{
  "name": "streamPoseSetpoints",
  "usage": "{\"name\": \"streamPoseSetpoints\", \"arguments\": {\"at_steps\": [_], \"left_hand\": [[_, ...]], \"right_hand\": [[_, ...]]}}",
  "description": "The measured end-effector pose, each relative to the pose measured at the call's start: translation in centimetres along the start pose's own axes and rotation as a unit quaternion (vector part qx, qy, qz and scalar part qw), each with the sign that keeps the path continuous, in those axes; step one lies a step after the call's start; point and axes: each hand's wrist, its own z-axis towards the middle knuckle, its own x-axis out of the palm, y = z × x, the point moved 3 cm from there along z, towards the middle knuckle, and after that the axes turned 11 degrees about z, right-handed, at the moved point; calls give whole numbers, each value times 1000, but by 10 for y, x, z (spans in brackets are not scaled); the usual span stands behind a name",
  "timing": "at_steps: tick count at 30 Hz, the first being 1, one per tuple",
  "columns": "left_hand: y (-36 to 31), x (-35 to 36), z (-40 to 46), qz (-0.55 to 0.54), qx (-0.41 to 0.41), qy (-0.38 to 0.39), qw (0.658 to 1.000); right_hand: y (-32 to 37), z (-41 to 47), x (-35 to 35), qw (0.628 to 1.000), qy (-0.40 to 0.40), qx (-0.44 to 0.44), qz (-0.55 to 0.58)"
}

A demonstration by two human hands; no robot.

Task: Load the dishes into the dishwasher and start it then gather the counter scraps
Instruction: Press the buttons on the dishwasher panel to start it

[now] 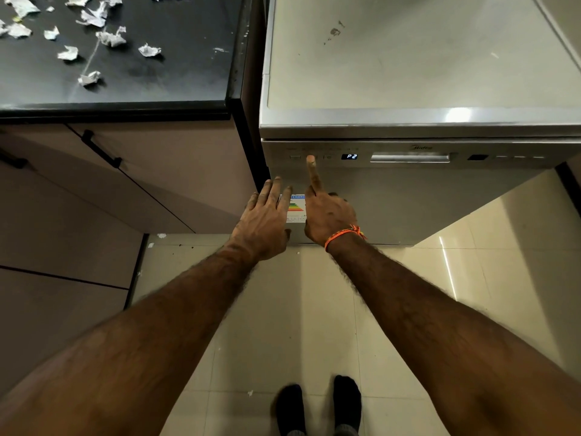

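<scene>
The silver dishwasher (408,202) stands with its door closed, and its small display (349,156) reads P2. My right hand (327,215), with an orange thread round the wrist, presses a button on the control strip (327,157) with its straight index finger; its other fingers are folded in. My left hand (264,218) lies flat with straight fingers on the door's left side, beside the energy label (297,209). Several crumpled white paper scraps (110,37) lie scattered on the black counter (163,86) at the upper left. No dishes are in sight.
Brown cabinet doors with black handles (100,149) sit under the counter. The dishwasher's recessed door handle (410,158) is right of the display. Cream floor tiles (283,309) with a few white bits lie below, and my feet in dark socks (317,404) stand close to the machine.
</scene>
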Motion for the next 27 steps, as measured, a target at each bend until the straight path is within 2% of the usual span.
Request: {"name": "streamPoseSetpoints", "arguments": {"at_steps": [3, 6, 10, 20, 27], "left_hand": [[6, 0, 0, -5, 2, -5, 1000], [11, 3, -1, -10, -6, -7, 1000], [9, 2, -4, -9, -4, 3, 1000], [-12, -10, 6, -5, 15, -1, 1000], [-16, -7, 15, 2, 17, -1, 1000]], "right_hand": [[-3, 5, 1, 1000, 18, 2, 0], [-2, 1, 6, 1000, -5, 10, -16], [-2, -7, 6, 998, 9, -14, -62], [-13, -12, -8, 999, -6, -10, -51], [-23, -7, -10, 999, 31, 12, -12]]}}
